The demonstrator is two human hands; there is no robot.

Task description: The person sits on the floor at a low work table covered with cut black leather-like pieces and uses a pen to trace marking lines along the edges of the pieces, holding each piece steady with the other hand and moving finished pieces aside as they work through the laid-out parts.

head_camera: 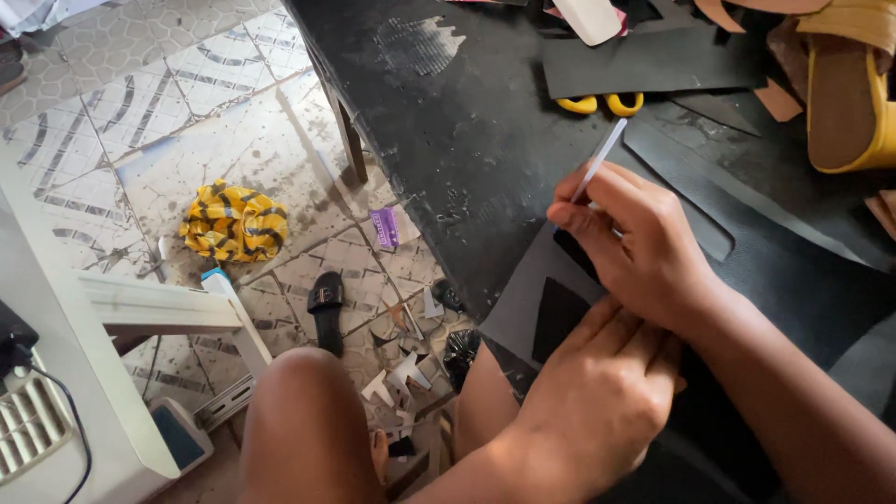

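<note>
- A thin white pen (598, 161) is pinched between the fingers of the right hand (639, 241), its upper end slanted toward 1 o'clock and its tip hidden behind the fingers
- The left hand (597, 392) is laid flat, fingers closed together, pressed down on a dark grey sheet (523, 299) at the near edge of the black worktable (448, 121); nothing is gripped by it
- A darker triangular piece (556, 317) is seen lying on the grey sheet, just at 9 o'clock of the left fingers
- The two hands are touching, the right one placed directly at 12 o'clock of the left
- Yellow-handled scissors (599, 103) are partly covered by a black sheet (653, 61), at 12 o'clock of the right hand and well apart from it
- A yellow sandal (854, 103) is found at 2 o'clock, near the table's far right
- On the tiled floor (187, 103), a crumpled yellow-and-black cloth (233, 222) is seen at 9 o'clock, and a black sandal (326, 303) lies near the bare knee (303, 411)
- White scraps (397, 378) are scattered under the table edge
</note>
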